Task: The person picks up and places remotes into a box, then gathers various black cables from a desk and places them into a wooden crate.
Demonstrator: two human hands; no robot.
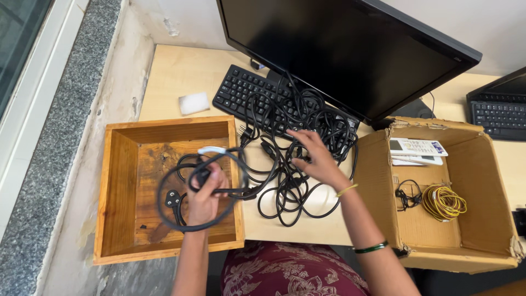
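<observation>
Your left hand (205,194) is gripping a coiled black power cable (189,200), fingers wrapped tight around the loops so they hold shape, over the wooden box (118,219). Your right hand (315,159) is pressing into the tangled black cords (290,164) on the desk (175,71), fingers spread among strands beside the keyboard (241,90). A cardboard box (482,219) is sitting right, under the monitor (339,49).

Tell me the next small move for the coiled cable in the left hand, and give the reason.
Probably lower the coiled black cable into the wooden box: the left hand holds it looped right over the box, while the right hand rests on the tangled cables on the desk.
</observation>
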